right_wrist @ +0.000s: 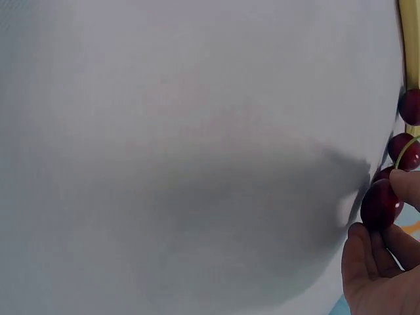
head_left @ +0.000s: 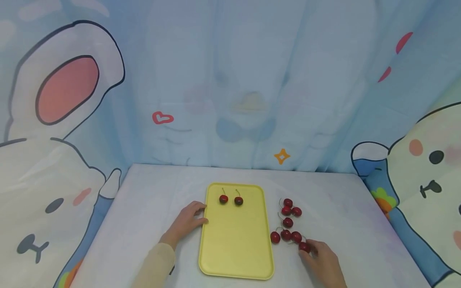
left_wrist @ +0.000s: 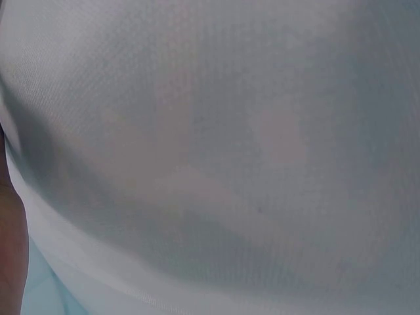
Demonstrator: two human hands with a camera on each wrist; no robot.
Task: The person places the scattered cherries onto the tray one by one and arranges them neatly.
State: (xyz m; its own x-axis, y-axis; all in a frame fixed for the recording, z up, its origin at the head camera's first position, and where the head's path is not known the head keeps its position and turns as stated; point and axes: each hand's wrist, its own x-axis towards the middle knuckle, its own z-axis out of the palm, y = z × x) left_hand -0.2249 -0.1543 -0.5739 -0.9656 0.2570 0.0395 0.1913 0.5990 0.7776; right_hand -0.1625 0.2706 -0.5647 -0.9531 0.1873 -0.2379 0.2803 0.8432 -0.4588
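Note:
A yellow tray (head_left: 235, 256) lies on the table, with two dark red cherries, one on the left (head_left: 223, 199) and one on the right (head_left: 238, 201), stems up near its far edge. At the tray's left rim rests my left hand (head_left: 185, 222), thumb and fingertips apart along the edge. My right hand (head_left: 322, 260) pinches a cherry (right_wrist: 381, 205) between thumb and fingers, to the right of the tray's near part. Beside it, several loose cherries (head_left: 286, 235) with thin stems lie in a group along the tray's right side.
A white cloth (head_left: 144, 200) covers the table. Behind it hangs a light blue curtain (head_left: 198, 80) with cartoon animals, which also lines both sides. The left wrist view shows mostly pale cloth (left_wrist: 230, 164).

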